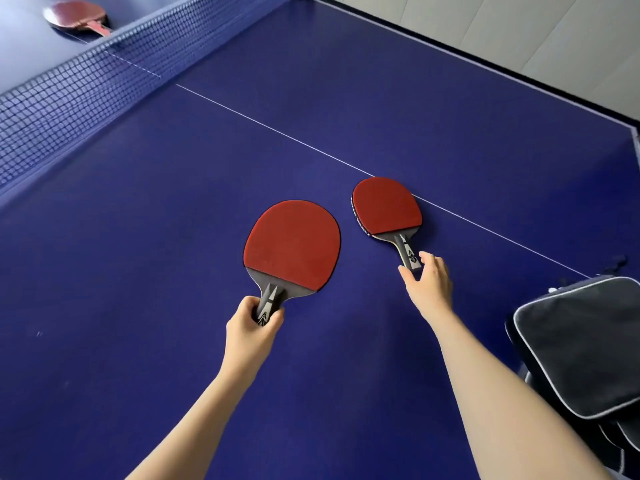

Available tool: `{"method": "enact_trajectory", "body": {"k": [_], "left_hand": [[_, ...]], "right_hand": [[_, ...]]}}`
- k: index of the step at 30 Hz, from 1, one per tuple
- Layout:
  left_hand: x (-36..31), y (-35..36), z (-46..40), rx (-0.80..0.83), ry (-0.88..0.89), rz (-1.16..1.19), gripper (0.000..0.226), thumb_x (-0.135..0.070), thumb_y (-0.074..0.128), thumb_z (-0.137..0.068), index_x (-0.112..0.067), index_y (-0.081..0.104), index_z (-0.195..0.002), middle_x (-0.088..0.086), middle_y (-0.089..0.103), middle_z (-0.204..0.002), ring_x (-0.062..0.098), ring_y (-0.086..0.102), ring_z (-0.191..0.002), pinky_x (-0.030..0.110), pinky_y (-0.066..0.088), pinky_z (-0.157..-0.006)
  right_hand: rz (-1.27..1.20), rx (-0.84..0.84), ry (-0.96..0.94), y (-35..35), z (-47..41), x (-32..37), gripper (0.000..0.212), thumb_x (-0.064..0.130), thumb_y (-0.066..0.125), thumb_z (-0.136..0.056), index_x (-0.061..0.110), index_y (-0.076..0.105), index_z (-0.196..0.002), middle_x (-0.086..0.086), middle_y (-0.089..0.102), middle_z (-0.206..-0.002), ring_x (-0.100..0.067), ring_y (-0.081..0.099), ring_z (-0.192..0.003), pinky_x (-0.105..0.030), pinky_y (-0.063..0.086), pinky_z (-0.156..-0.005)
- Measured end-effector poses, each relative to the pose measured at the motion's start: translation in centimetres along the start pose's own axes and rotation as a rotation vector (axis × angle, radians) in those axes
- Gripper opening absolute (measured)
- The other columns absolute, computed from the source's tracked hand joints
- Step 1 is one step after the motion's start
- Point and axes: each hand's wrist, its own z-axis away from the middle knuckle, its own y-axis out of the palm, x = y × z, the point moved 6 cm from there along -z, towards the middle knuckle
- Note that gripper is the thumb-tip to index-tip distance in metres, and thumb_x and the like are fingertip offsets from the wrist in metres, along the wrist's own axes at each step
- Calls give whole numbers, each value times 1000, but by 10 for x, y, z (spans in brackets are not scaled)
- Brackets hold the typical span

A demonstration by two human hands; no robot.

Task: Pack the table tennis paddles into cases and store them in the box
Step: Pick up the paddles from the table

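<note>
Head view, left fingers curled round near paddle, right fingers pinching far paddle

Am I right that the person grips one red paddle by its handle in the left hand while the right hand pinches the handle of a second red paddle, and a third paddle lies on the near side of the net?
Not quite: the third paddle lies on the far side of the net, as the head view shows. The left hand does grip one paddle, and the right hand pinches the second paddle by its handle.

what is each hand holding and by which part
Left hand grips the nearer red-faced paddle by its handle. Right hand pinches the farther red-faced paddle's handle end.
</note>
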Motion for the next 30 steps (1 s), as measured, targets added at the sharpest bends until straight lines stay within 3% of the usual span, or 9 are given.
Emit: {"method": "enact_trajectory", "body": {"k": [11, 16, 20, 25, 27, 30], "left_hand": [[9, 12, -22, 16, -83, 93, 18, -21, 66, -84, -15, 49, -79, -4, 43, -61, 14, 35, -54, 25, 32, -44], [7, 12, -19, 25, -83, 112, 18, -19, 66, -85, -13, 49, -81, 0, 44, -63, 18, 38, -58, 28, 33, -47], [3, 9, -11, 18, -72, 105, 16, -19, 65, -86, -11, 50, -84, 3, 46, -61, 15, 39, -53, 21, 33, -42], [-1, 1, 5, 9, -70, 136, 16, -17, 62, -87, -8, 48, -88, 6, 48, -57, 8, 39, -40, 15, 33, -37], [-1, -1, 15, 9, -72, 140, 17, -17, 62, -87, -8, 48, -89, 6, 48, -56, 8, 39, -39, 15, 32, -37], [3, 1, 37, 28, -80, 154, 20, -16, 61, -88, -5, 45, -90, 8, 45, -60, 12, 37, -43, 16, 32, -38]], "right_hand": [[98, -87, 59, 23, -32, -5, 44, 29, 66, -86, 2, 53, -117, -20, 53, -119, -37, 46, -112, -45, 40, -88], [-13, 112, 122, 30, -39, 5, 42, 38, 64, -77, 8, 47, -101, -6, 55, -96, -32, 56, -88, -36, 47, -68], [-152, 229, 158, 32, -37, 22, 33, 40, 54, -81, 9, 51, -90, -5, 56, -89, -21, 52, -71, -30, 37, -53], [-378, 110, 165, 23, 5, 38, 25, 29, 54, -84, 5, 50, -81, -5, 56, -79, -19, 49, -62, -30, 35, -51], [-446, 57, 184, 21, 38, 38, 23, 25, 55, -84, 5, 46, -77, -2, 54, -72, -23, 49, -63, -31, 35, -53], [-531, 1, 191, 14, 93, 38, 21, 23, 57, -85, 8, 45, -75, 2, 55, -69, -15, 51, -57, -28, 34, -45]]}}
